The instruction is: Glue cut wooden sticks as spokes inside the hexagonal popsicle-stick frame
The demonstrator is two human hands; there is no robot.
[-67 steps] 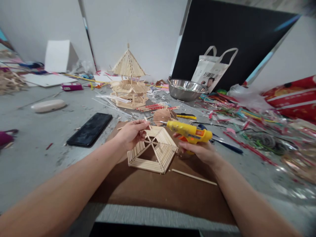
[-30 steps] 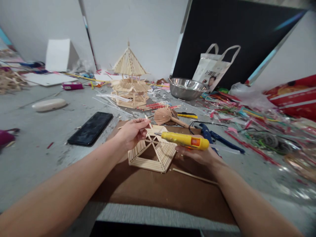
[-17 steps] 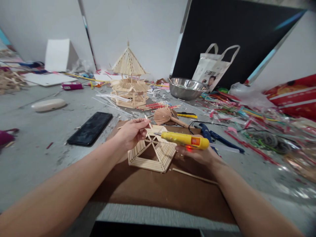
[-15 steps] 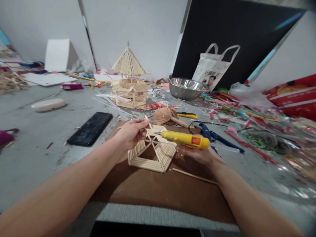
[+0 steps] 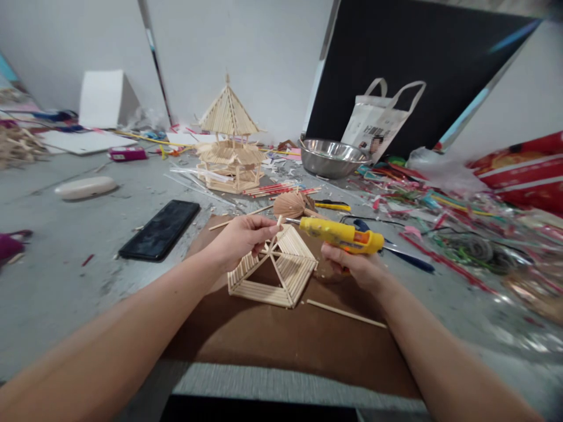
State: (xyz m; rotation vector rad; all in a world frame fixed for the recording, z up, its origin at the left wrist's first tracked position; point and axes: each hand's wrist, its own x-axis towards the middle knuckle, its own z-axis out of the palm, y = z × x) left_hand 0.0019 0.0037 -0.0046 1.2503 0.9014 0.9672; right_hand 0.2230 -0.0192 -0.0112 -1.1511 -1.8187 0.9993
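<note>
My left hand [image 5: 247, 237] pinches a short wooden stick [image 5: 278, 225] above the far side of a hexagonal stick frame [image 5: 281, 278]. Rows of thin sticks fill several of the frame's panels, and its near middle shows a gap. A yellow hot glue gun [image 5: 341, 233] is gripped in my right hand [image 5: 352, 262], its metal nozzle pointing left, close to the stick's upper end. Whether nozzle and stick touch, I cannot tell. The frame lies on a brown board [image 5: 264, 340], where a loose longer stick [image 5: 346, 313] rests at the right. My left hand hides part of the frame.
Behind stands a stick pavilion model [image 5: 229, 140]. A steel bowl [image 5: 334, 158] and a white bag [image 5: 373, 123] are at the back. A black phone [image 5: 160, 230] lies left, a yellow cutter [image 5: 333, 206] beyond the board, blue-handled pliers [image 5: 407, 257] right, near tangled scraps [image 5: 466, 240].
The glue gun has lifted and shifted right, away from the frame's top. My left hand has moved slightly right, and its stick now stands tilted the other way beside the nozzle.
</note>
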